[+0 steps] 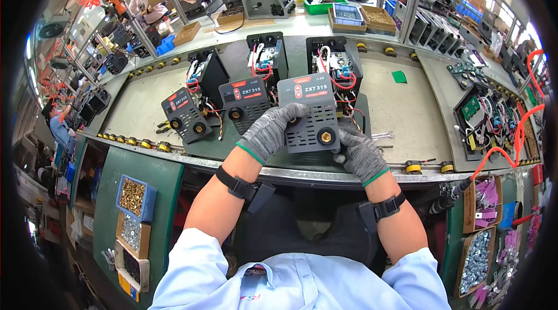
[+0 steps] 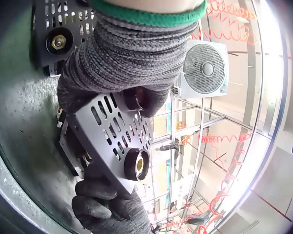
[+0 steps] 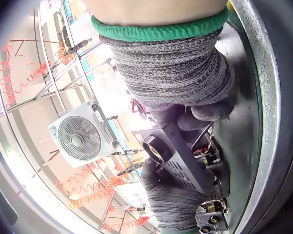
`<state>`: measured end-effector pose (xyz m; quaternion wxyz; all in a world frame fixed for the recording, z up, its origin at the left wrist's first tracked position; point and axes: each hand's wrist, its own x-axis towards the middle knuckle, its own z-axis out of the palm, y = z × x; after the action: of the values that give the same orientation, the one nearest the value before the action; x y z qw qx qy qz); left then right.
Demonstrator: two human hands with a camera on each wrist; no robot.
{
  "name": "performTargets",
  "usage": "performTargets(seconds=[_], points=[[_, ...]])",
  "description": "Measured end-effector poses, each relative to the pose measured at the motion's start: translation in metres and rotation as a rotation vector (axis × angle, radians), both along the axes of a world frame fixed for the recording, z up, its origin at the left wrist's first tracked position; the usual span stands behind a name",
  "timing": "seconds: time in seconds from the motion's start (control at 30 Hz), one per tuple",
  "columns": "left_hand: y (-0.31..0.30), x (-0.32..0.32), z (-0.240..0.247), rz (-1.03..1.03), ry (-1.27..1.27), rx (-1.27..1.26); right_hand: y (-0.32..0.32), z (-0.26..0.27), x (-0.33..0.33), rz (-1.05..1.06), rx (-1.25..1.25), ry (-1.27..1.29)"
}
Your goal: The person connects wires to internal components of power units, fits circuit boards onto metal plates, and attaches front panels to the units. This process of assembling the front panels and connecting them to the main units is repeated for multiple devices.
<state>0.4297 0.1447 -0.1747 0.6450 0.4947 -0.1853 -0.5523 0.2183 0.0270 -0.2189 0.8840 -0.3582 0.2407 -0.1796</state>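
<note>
A grey slotted front panel marked ZX7 315 (image 1: pixel 314 100) is tilted up in front of me, with a round black socket (image 1: pixel 326 136) at its lower right. My gloved left hand (image 1: pixel 266 134) grips its left side, thumb over the front. At the lower right edge, my gloved right hand (image 1: pixel 361 153) pinches the panel, its fingers partly behind it. The right wrist view shows the panel (image 3: pixel 188 168) between both hands. Red and white wires (image 1: pixel 344 79) run behind it by an open black machine housing (image 1: pixel 353 60).
Two similar panels (image 1: pixel 247 99) (image 1: pixel 185 113) lean to the left, each before an open housing (image 1: pixel 218 71). Wrenches (image 1: pixel 383 135) lie right of my right hand. A red coiled hose (image 1: pixel 519 135) hangs at the right. Screw bins (image 1: pixel 145 198) stand at lower left.
</note>
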Motion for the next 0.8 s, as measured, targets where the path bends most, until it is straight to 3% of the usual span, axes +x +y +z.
performTargets(seconds=[0.23, 0.3, 0.33, 0.5, 0.67, 0.8], points=[[-0.008, -0.003, 0.003, 0.012, -0.070, 0.027, 0.000, -0.021, 0.003, 0.024, -0.055, -0.112], [-0.010, -0.004, 0.004, 0.017, -0.116, 0.069, 0.003, -0.029, 0.005, -0.048, -0.195, -0.145], [-0.011, -0.004, 0.004, 0.009, -0.147, 0.096, -0.003, -0.028, 0.003, 0.000, 0.043, -0.169], [-0.009, -0.009, 0.005, -0.037, -0.257, 0.097, -0.009, -0.045, 0.013, -0.069, 0.150, -0.191], [-0.017, -0.006, -0.004, 0.001, -0.041, 0.082, -0.008, -0.056, 0.016, -0.064, 0.321, -0.228], [-0.014, -0.004, -0.006, 0.015, 0.036, 0.060, 0.009, -0.033, 0.004, -0.090, 0.246, -0.251]])
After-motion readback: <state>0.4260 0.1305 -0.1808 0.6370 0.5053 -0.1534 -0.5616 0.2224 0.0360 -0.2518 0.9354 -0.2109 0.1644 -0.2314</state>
